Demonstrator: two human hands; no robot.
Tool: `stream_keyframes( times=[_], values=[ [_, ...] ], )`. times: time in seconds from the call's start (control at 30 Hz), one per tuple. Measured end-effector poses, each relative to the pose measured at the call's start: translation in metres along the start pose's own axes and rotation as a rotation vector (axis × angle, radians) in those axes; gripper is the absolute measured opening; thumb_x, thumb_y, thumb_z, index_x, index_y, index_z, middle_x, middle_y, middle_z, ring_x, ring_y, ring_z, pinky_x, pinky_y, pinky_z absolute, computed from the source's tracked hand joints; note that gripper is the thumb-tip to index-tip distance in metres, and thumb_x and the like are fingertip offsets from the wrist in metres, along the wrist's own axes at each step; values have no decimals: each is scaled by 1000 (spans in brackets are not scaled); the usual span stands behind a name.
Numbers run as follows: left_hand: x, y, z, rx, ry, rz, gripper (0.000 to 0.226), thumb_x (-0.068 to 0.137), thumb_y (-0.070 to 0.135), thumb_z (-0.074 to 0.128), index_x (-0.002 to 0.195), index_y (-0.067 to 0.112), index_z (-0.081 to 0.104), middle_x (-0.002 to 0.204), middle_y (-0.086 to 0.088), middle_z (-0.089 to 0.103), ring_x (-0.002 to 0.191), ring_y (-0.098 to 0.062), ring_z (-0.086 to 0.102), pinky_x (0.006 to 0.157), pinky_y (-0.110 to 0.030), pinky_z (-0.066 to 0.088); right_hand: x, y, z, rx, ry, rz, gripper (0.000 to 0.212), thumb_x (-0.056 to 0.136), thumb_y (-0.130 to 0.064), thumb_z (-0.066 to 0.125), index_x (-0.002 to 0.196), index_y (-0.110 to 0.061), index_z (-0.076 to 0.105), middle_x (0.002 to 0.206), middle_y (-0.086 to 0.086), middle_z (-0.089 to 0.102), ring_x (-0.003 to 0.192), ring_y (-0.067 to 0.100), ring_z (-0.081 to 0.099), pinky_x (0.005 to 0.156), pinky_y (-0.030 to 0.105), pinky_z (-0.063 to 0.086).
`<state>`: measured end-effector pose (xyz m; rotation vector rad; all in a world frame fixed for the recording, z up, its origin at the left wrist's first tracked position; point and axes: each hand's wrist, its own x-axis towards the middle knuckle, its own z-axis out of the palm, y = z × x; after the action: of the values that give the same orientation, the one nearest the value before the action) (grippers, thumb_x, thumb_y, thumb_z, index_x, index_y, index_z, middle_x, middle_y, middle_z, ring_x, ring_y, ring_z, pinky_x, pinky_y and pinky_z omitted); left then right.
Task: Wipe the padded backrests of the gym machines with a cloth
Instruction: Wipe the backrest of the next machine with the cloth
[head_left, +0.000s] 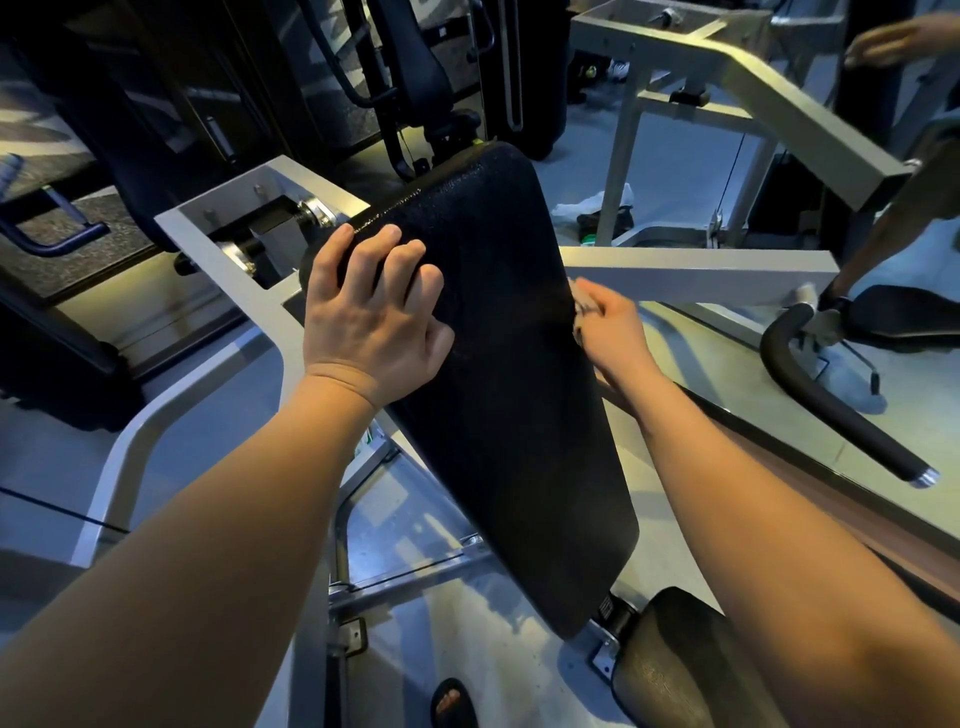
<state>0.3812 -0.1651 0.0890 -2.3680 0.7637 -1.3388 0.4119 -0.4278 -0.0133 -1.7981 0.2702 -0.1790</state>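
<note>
Head view: left hand (369, 322) clasps backrest (509, 415), right hand (608, 327) unreadably blurred, grey frame (701, 270) behind.

Single head-worn view, wide-angle; faces forward and steeply down; close over backrest (493, 364), floor (467, 644) below.
</note>
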Motion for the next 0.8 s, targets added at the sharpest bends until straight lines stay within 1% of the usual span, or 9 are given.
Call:
stream_keyframes(
  times=[0.1,0.13,0.2,0.27,0.4,0.5,0.6,0.7,0.8],
  values=[
    [1,0,0,-1,1,-4,33,87,34,39,101,12,60,118,-7,63,124,-33,53,115,-52,31,-2,-42,1,36,97,-203,42,101,-13,53,142,-17,55,133,-5,60,116,6,56,87,0,43],
    [1,0,-1,-3,3,-7,33,88,34,39,101,12,61,117,-7,63,124,-33,53,115,-52,31,-1,-47,3,16,114,-275,39,99,-19,57,138,-21,56,131,-7,60,116,5,56,89,3,43],
    [1,0,-1,-3,7,-8,34,88,34,38,100,12,61,117,-7,63,124,-33,53,115,-52,31,0,-42,6,-64,137,-375,25,95,-27,63,120,-25,61,118,-7,62,113,14,57,94,25,49],
    [1,1,-1,-3,8,-6,33,87,33,39,100,12,61,117,-7,63,124,-33,53,115,-53,31,0,-29,10,-181,157,-396,16,94,-26,63,108,-20,58,110,-1,58,107,23,53,88,37,47],
    [1,0,-1,2,10,-1,32,87,33,40,100,12,60,117,-7,63,124,-33,53,114,-53,32,-15,4,19,-304,150,-304,8,99,-20,54,100,-16,47,104,4,45,98,21,46,79,32,37],
    [0,0,0,6,11,5,32,87,34,42,100,12,61,116,-7,63,124,-33,54,114,-53,32,-46,56,24,-335,141,-179,8,103,-22,49,102,-13,49,100,1,49,96,20,49,80,34,40],
    [0,0,1,7,30,2,31,87,33,43,100,11,61,115,-7,64,122,-33,55,113,-53,34,-75,96,28,-286,102,40,11,106,-27,43,101,-17,44,91,1,55,85,20,57,67,32,40],
    [1,1,1,3,36,4,32,87,33,42,100,11,61,116,-8,64,123,-33,55,113,-53,33,-76,84,32,-204,127,152,11,108,-27,38,104,-17,38,95,6,59,83,19,59,70,30,39],
    [0,0,0,-7,38,-5,32,88,33,42,100,11,62,115,-8,64,123,-33,54,113,-53,33,-63,40,38,-141,213,104,18,109,-32,32,104,-15,35,92,5,58,79,18,57,64,28,37]
  ],
)
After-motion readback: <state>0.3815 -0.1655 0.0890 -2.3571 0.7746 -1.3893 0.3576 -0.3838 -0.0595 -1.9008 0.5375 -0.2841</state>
